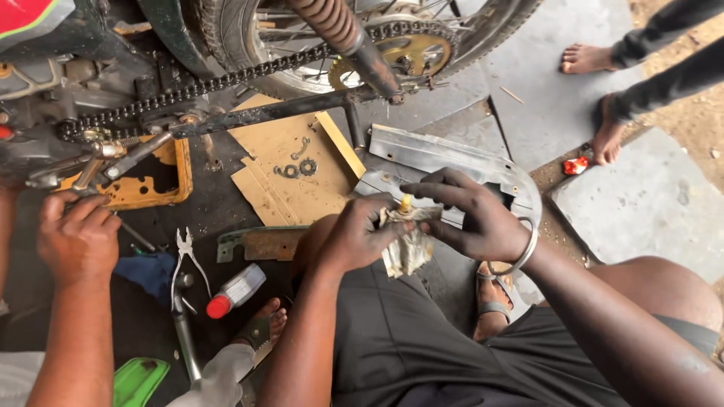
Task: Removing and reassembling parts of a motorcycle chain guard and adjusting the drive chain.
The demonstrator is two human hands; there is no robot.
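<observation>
My left hand and my right hand meet in front of me, both closed on a dirty crumpled rag wrapped round a small part with a yellowish tip. A metal bangle sits on my right wrist. Just beyond my hands lies a grey metal chain cover on the ground. Further off is the motorcycle's rear wheel with its drive chain and sprocket.
Another person's hand grips near the footrest at the left. Pliers, a small red-capped bottle and a blue cloth lie on the ground. Washers rest on cardboard. An orange tray sits under the engine. A bystander's bare feet stand at the upper right.
</observation>
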